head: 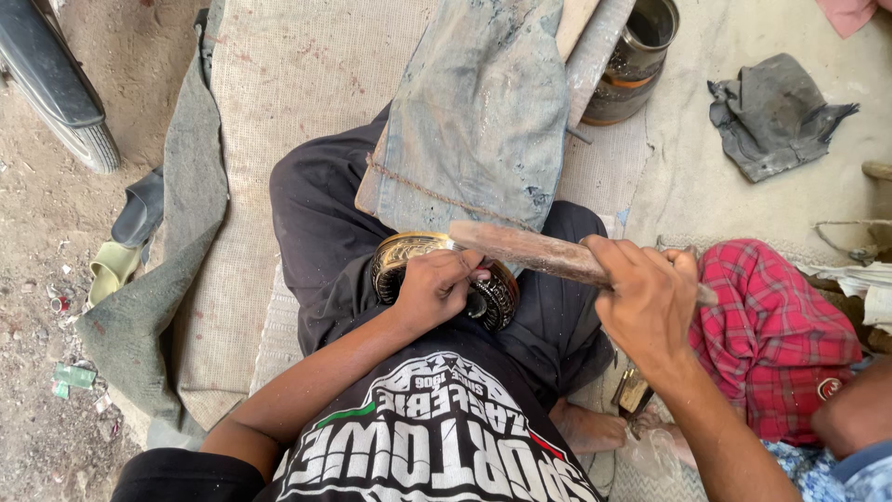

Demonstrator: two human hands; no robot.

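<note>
Left hand (437, 284) pinched a small tool against the engraved brass ring (409, 253) in the lap, while right hand (646, 297), fist closed on the wooden mallet (525, 249), held its long axis leftward toward it.

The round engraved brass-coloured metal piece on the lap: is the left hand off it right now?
No, the left hand rests on the round engraved brass-coloured metal piece, while the right hand grips a long wooden stick above it.
</note>
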